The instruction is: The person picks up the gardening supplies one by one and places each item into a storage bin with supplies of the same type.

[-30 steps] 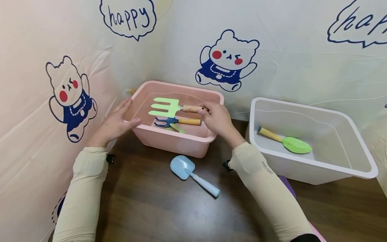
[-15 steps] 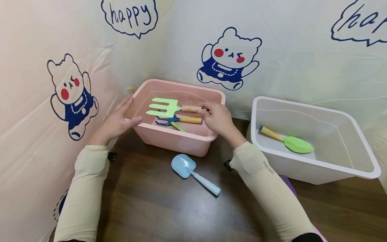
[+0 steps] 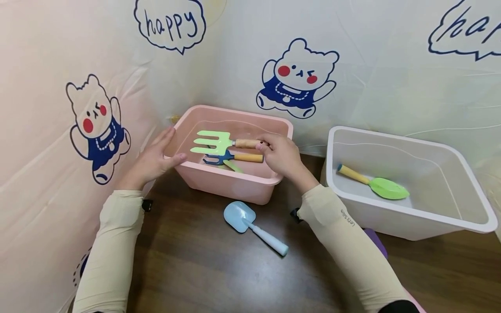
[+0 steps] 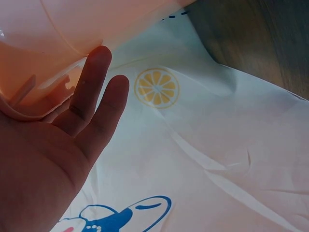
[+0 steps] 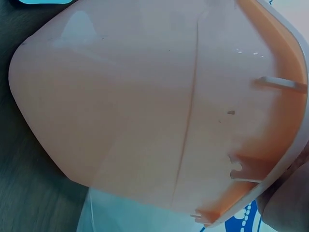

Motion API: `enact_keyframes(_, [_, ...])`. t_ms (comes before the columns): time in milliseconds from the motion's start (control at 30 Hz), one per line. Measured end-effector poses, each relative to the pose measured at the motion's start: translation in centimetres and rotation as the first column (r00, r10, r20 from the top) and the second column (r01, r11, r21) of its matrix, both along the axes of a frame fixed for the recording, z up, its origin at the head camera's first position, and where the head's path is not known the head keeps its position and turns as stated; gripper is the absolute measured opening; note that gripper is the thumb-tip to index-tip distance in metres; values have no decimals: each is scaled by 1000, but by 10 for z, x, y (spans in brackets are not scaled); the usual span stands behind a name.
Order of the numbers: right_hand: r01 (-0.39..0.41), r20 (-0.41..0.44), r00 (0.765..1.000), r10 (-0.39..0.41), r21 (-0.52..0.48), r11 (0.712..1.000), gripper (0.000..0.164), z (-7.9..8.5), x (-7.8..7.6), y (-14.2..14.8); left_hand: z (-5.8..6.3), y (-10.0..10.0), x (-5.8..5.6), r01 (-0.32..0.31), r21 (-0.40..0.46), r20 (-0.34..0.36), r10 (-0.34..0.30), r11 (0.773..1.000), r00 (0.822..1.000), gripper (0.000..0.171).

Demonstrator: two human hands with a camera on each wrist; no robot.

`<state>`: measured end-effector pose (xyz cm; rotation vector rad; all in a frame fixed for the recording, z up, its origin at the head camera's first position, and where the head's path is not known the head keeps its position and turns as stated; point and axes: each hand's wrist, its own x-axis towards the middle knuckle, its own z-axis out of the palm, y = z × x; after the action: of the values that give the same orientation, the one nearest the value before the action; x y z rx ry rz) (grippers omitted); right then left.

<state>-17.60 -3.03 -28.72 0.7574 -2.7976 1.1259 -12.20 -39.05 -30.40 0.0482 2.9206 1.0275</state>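
My right hand (image 3: pixel 283 155) grips the wooden handle of a light green three-tined hand fork (image 3: pixel 219 143) at the pink bin (image 3: pixel 231 184). The tines point left and overlap a blue cultivator (image 3: pixel 248 158) with a yellow handle lying in the bin. A small part of another green tool (image 3: pixel 232 166) shows below the cultivator. At the bin's left front corner, my left hand (image 3: pixel 154 160) rests with its thumb over the front rim. In the left wrist view its fingers (image 4: pixel 89 92) extend along the bin's outside.
On the dark wooden table (image 3: pixel 188 269), a light blue shovel (image 3: pixel 270 239) lies before the pink bin. To the right stands a pale grey bin (image 3: pixel 391 219) holding a green trowel (image 3: pixel 389 188). A purple object (image 3: pixel 376 241) shows partly behind the right sleeve. Printed cloth (image 3: pixel 235 65) hangs behind.
The green fork has shifted slightly left within the bin and now covers a bit more of the cultivator's head. My right hand keeps its grip, and my left hand stays at the corner.
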Motion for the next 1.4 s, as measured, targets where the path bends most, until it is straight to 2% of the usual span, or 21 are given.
enact_keyframes(67, [-8,1,1000,8,17,1000,21,1,-1,3,1,3,-3,10,-7,-8,-10,1000,1000,101])
enact_keyframes(167, [-50,68,997,47,39,998,28,3,-2,8,1,8,-6,27,-25,-13,-27,999,1000,100])
enact_keyframes(300, [-111,175,980,92,97,989,53,3,-5,14,-2,13,-9,42,-40,4,-42,998,999,101])
enact_keyframes(367, [-109,186,979,86,119,987,61,1,-6,16,-4,15,-10,45,-43,13,-44,998,999,101])
enact_keyframes(433, [-87,184,981,65,113,990,60,-1,-6,19,-5,18,-10,49,-45,12,-49,998,999,102])
enact_keyframes(533, [-34,194,980,32,4,999,51,-3,-3,23,-6,18,-9,54,-49,4,-54,997,999,102])
enact_keyframes(600, [2,187,982,16,-94,996,43,-2,2,27,-6,17,-7,55,-53,-7,-55,997,998,102])
enact_keyframes(700, [25,135,991,5,-221,975,35,7,14,36,-5,11,0,49,-61,-27,-51,997,998,100])
enact_keyframes(800, [14,44,999,-2,-263,965,28,23,31,52,-5,5,7,48,-70,-57,-52,996,997,97])
enact_keyframes(933, [-7,-20,1000,3,-226,974,22,43,55,85,-4,1,9,52,-76,-90,-59,996,994,95])
enact_keyframes(1133, [20,-116,993,-26,-49,999,24,54,76,155,-7,3,7,25,-60,-109,-32,998,994,93])
enact_keyframes(1267, [78,-151,986,-71,38,996,29,47,81,214,-9,10,13,-11,-63,-116,3,998,993,89])
enact_keyframes(1400, [148,-163,978,-127,122,981,40,30,86,281,-10,18,20,-54,-119,-167,34,991,985,83])
